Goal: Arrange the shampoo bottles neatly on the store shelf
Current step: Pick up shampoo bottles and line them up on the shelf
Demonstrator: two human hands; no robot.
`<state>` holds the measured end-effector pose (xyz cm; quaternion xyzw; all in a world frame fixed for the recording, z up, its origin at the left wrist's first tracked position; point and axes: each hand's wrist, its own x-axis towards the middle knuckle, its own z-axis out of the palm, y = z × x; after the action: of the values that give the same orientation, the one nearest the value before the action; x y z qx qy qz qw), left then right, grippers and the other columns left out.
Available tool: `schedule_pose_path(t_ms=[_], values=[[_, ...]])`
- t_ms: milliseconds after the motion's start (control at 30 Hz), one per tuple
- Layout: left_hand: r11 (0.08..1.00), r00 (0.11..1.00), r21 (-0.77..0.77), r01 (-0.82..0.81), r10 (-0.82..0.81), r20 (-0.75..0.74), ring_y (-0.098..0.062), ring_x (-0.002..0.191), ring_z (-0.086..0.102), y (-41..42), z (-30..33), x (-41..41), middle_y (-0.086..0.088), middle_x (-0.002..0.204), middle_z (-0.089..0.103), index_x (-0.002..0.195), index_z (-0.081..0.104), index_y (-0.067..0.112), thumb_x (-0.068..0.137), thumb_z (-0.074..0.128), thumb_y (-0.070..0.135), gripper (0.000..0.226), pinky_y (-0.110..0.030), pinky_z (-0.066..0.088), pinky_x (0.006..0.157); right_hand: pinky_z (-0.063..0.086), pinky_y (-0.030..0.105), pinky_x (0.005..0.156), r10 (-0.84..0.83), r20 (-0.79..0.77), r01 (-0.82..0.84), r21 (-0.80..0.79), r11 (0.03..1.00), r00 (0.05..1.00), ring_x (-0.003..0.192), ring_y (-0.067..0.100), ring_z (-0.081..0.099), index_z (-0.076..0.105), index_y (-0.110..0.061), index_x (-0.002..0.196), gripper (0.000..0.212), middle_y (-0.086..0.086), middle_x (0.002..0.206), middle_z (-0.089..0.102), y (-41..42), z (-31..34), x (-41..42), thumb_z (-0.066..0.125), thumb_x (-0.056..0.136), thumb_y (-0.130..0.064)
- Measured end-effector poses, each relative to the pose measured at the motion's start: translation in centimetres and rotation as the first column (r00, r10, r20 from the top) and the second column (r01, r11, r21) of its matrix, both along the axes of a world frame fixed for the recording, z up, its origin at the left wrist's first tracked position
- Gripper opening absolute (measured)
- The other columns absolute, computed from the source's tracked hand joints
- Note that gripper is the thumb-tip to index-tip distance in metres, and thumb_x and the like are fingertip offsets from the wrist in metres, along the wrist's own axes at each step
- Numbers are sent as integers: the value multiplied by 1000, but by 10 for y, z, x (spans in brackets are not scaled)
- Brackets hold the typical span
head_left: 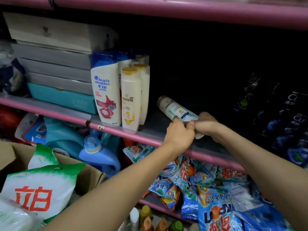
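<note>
Step in hand: by my judgement, one more Pantene bottle (177,110) is being brought into the shampoo row; it lies tilted on its side on the shelf (116,129), cap end pointing up and away from the hands, base end under them.
Left hand (180,133): over the shelf's pink front edge, fingers curled, fingertips meeting the bottle's base end; it appears to pinch that end, though the exact contact is partly hidden.
Right hand (205,125): touching the left hand on its right, knuckles up, fingers curled round the bottle's lower end, whose pale bottom shows just beneath it.
Where the task's things stand: to the left of both hands, three kinds of bottle are already upright near the front edge, a head & shoulders bottle (106,90) farthest left, an upright Pantene bottle (130,99) beside it, and more bottles close behind them.
Gap: bare dark shelf lies between the upright Pantene bottle and the hands.
Next move calls for: likely lifting the cap end until the bottle stands, then sliding it left into that gap with its label facing out, close beside its neighbour without knocking it.
Risk: a tall narrow bottle may topple the front row if pushed in hard.
Below the hands: detergent bags (191,179) on the lower shelf.
Right of the hands: dark bottles (290,117), too dim to read.
</note>
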<state>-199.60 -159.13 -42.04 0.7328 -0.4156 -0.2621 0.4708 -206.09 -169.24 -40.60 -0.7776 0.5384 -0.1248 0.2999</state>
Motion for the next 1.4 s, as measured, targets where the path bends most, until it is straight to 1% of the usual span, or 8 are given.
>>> schedule_pose_path(t_ms=[133,367,567,733,1033,1133,1267,1400], values=[[998,844,7,-68,62,-534,-23,99,59,-20,4,-6,-11,119,61,129,46,7,95,49,32,42,-26,45,80,42,21,49,-32,145,28,34,999,989,65,11,59,50,-17,79,25,-1,72,59,9,-6,-18,67,81,-35],[980,576,-89,-177,30,-817,-24,84,64,-25,20,10,-15,106,65,124,49,2,91,63,16,38,-36,55,74,42,18,58,137,305,-103,-125,987,942,79,8,60,54,-13,109,44,-4,91,62,22,2,-43,78,76,-29],[925,748,-261,-276,36,-663,-30,99,65,-23,27,-6,-16,116,59,121,35,8,81,74,9,56,-44,56,83,47,19,66,206,398,-124,-222,967,894,97,19,59,43,-10,123,57,8,116,54,36,0,-50,76,78,-24],[941,996,-338,5,-37,-86,-22,116,55,-9,25,7,-10,129,50,132,26,20,76,76,8,77,-42,51,94,48,15,70,222,559,-121,-212,970,799,98,13,60,34,-16,130,73,-4,114,54,55,-14,-32,79,73,-16],[966,986,-217,139,-114,124,-19,118,52,19,27,26,-8,133,48,133,26,12,84,71,19,68,-35,47,98,53,35,70,201,476,-81,-260,962,856,88,20,62,33,-20,122,59,-1,109,61,67,-27,-14,73,78,-19],[969,969,-247,-10,70,237,-18,115,50,34,21,23,-6,128,45,130,36,11,85,68,26,57,-35,45,97,46,24,56,184,438,-58,-285,957,880,82,17,60,39,-20,113,49,-5,99,58,64,-28,-8,73,79,-25],[860,954,-461,-219,288,85,-8,94,53,63,4,25,3,108,53,106,45,22,90,61,23,23,-27,47,85,54,30,72,150,466,-33,-249,968,872,92,18,65,42,-22,110,50,-2,109,65,53,-29,10,78,76,-29],[779,864,-449,-438,502,28,-12,99,45,75,-5,42,2,110,44,105,40,20,87,65,25,31,-24,37,86,49,25,75,108,499,-8,-199,980,860,102,20,64,42,-22,108,50,0,117,65,39,-31,33,79,75,-25]])
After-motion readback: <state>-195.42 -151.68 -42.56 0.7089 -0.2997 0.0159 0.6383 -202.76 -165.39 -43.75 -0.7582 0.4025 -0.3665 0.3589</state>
